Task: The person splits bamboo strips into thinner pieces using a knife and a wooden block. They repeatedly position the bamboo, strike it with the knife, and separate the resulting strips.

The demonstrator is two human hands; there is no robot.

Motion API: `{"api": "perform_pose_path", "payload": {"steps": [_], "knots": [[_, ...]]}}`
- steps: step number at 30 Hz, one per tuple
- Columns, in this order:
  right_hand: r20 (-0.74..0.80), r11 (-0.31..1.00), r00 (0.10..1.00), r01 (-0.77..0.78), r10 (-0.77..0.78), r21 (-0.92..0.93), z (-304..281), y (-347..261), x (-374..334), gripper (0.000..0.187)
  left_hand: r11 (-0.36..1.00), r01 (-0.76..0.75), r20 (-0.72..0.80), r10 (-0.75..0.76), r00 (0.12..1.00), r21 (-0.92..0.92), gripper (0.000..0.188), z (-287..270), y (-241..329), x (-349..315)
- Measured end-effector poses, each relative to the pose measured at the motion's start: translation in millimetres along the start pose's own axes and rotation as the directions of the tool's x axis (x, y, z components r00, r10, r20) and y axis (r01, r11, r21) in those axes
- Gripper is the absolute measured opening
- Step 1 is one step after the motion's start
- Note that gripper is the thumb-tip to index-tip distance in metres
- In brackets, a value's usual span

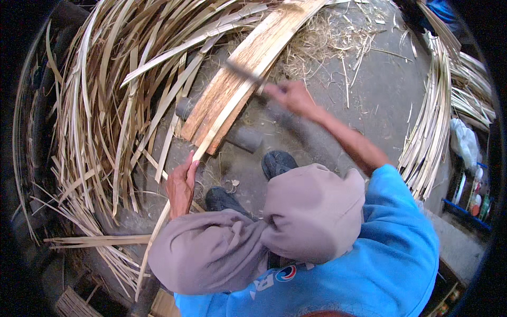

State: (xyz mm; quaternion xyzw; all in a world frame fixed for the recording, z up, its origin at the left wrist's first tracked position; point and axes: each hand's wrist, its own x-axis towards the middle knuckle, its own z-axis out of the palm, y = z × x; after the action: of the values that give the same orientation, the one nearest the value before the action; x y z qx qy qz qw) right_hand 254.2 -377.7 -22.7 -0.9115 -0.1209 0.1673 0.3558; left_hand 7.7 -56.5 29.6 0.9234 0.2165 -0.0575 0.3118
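At the lower centre of the frame we note the person's bent knees in grey-brown cloth and a blue sleeve, with two dark shoes point(278, 162) on the grey concrete floor point(380, 90) just above them.

Left of centre, the left hand point(181, 186) is closed around the long pale bamboo strip point(211, 141); the grip is clamped on the strip, thumb uppermost, a little above the left knee. The strip's long axis runs diagonally, from the lower left of the frame, through that hand, up and to the right toward the upper centre. Below the hand its free tail trails to the lower left.

Farther up, the strip lies along the edge of a stack of broad reddish-brown bamboo slats point(232, 90) on the same diagonal. The right hand point(291, 96), arm extended from the right, is closed on the handle of a dark-bladed knife point(244, 72), whose blade crosses the stack at upper centre; motion blur prevents us from telling whether the edge is touching.

The blade therefore lies up and to the right of the left grip, along the strip's own line. The left hand is nearer the person; the right is nearer the cut.

Beyond, heaps of loose pale bamboo strips point(100, 105) fill the left, and a bundle point(430, 127) curves down the right.
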Motion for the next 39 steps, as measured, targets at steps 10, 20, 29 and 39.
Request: {"api": "perform_pose_path", "payload": {"steps": [10, 20, 29, 39], "knots": [[-0.169, 0.996, 0.982, -0.09, 0.087, -0.016, -12.0, 34.3, -10.4, 0.063, 0.994, 0.061, 0.254, -0.036, 0.966, -0.09, 0.037, -24.5, -17.5, 8.0], [0.166, 0.982, 0.973, 0.173, -0.16, -0.07, 47.5, -53.2, -74.9, 0.061, 0.999, 0.006, 0.118, -0.003, 0.993, -0.031, 0.035, -12.6, -11.2, 2.1], [-0.313, 0.975, 0.926, -0.222, 0.21, -0.003, -32.1, 50.4, 29.4, 0.059, 0.994, -0.027, 0.108, 0.038, 0.993, -0.106, 0.033, -17.6, -14.3, -2.5], [-0.238, 0.986, 0.96, -0.159, 0.145, -0.042, -50.5, 60.8, 23.6, 0.062, 0.998, 0.059, 0.234, -0.058, 0.97, 0.001, 0.034, -57.0, -51.0, -28.0]]}}
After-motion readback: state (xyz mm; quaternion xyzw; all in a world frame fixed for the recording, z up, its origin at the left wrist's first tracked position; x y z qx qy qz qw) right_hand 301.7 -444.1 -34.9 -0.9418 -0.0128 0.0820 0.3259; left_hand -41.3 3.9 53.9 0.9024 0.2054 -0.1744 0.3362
